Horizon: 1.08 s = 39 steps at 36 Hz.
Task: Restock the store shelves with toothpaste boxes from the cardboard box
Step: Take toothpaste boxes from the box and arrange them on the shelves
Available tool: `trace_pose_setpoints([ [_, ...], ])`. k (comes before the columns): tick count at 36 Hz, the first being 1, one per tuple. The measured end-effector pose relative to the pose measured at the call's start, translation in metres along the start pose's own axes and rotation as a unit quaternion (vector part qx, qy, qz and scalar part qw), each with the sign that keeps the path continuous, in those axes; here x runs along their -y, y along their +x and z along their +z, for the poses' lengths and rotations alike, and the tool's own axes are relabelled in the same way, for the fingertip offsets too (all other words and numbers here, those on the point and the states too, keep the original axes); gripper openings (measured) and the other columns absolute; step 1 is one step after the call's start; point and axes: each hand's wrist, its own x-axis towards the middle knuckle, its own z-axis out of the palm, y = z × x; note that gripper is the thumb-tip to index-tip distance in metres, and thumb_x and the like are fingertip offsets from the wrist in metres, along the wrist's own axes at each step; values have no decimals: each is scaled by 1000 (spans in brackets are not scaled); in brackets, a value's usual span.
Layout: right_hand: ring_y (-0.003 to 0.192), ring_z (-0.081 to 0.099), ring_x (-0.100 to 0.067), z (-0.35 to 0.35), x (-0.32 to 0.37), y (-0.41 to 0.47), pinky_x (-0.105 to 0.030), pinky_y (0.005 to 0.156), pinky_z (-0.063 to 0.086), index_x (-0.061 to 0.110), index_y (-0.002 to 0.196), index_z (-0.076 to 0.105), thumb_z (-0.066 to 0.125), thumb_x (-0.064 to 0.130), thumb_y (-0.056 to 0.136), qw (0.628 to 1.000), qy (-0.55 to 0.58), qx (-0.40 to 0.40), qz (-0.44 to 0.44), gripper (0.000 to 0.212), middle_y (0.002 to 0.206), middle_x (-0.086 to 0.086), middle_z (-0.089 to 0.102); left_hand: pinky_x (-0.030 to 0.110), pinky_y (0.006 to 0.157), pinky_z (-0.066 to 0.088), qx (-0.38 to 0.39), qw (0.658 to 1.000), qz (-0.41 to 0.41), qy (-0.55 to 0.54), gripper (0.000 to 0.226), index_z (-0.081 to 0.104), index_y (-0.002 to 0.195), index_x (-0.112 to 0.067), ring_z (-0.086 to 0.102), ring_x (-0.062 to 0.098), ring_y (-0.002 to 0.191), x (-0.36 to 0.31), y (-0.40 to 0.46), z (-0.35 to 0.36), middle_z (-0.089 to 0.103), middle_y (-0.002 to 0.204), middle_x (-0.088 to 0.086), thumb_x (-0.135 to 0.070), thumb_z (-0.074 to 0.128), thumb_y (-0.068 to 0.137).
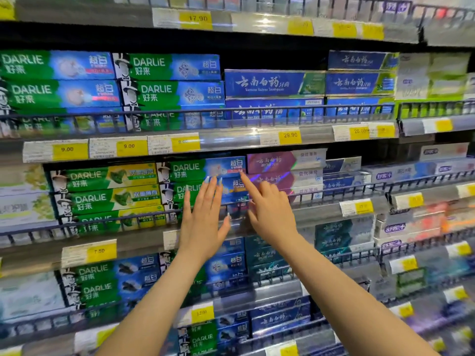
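Both hands raised at mid shelf (308, 210) — nothing grasped. Left hand (203, 222) flat, fingers straight; right hand (270, 214) w/ index finger touching top green-blue Darlie box (200, 169).

Left hand (205, 217) flat, right hand (270, 211) seemingly pointing its forefinger at the green-and-blue toothpaste box (203, 169).
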Motion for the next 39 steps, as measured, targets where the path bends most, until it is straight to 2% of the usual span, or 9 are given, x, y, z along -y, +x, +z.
trace_pose_setpoints([
  [3, 90, 51, -28, 4, 2, 6, -37, 74, 41, 22, 148, 21, 56, 23, 86, 1000, 11, 9, -3, 71, 106, -9, 53, 45, 114, -3, 4, 1000, -1, -9, 69, 17, 147, -10, 8, 20, 143, 5, 2, -6, 12, 156, 7, -46, 27, 88],
  [7, 78, 51, -25, 4, -2, -3, -33, 66, 39, 21, 146, 28, 59, 21, 82, 999, 27, -25, -15, 72, 94, -5, 54, 49, 114, 6, -31, 996, 29, -80, 68, 18, 147, -11, 10, 21, 143, -4, -7, -11, 13, 155, 6, -43, 31, 88],
  [14, 73, 43, -18, -16, -50, -90, -27, 60, 32, 17, 138, 38, 39, 31, 87, 999, 45, 8, -14, 53, 86, 0, 50, 40, 109, 25, -73, 964, 93, -237, 48, 45, 129, -11, 41, 21, 121, -79, -50, 4, 45, 132, 4, -33, 46, 87],
  [18, 88, 53, -28, -30, -111, -158, -32, 66, 39, 17, 132, 42, 45, 29, 89, 988, 18, 150, 37, 44, 104, -6, 52, 38, 89, 45, 31, 954, 110, -279, 44, 55, 118, -9, 54, 23, 105, -141, -62, 19, 60, 114, 6, -34, 43, 83],
  [23, 116, 47, -27, -87, -203, -241, -34, 85, 39, 15, 133, 40, 43, 28, 96, 921, -22, 361, 147, 40, 128, -6, 43, 32, 69, 44, 206, 901, 169, -343, 37, 60, 101, -15, 61, 23, 86, -257, -58, 32, 63, 93, 1, -46, 47, 85],
  [25, 115, 48, -24, -112, -241, -279, -33, 83, 40, 16, 131, 43, 43, 28, 96, 906, -34, 385, 174, 37, 129, -5, 45, 29, 69, 43, 303, 868, 189, -346, 34, 56, 106, -19, 57, 16, 91, -311, -58, 40, 58, 98, -5, -47, 54, 86],
  [28, 113, 51, -25, -147, -306, -345, -35, 83, 42, 18, 127, 47, 45, 27, 93, 885, -43, 413, 213, 35, 123, -5, 51, 33, 81, 46, 388, 818, 211, -370, 57, 56, 113, -18, 57, 17, 100, -398, -70, 54, 61, 109, -2, -63, 53, 78],
  [35, 115, 50, -25, -216, -419, -454, -33, 88, 41, 19, 122, 51, 46, 26, 92, 819, -57, 485, 300, 31, 122, -7, 51, 27, 75, 40, 474, 740, 217, -425, 38, 58, 112, -11, 53, 16, 87, -558, -113, 70, 60, 98, 3, -38, 63, 86],
  [39, 114, 52, -25, -223, -468, -495, -33, 91, 42, 20, 119, 54, 47, 26, 91, 793, -29, 502, 343, 30, 121, -6, 53, 30, 77, 47, 514, 713, 187, -438, 38, 57, 114, -15, 57, 15, 87, -611, -131, 90, 62, 100, 1, -41, 62, 86],
])
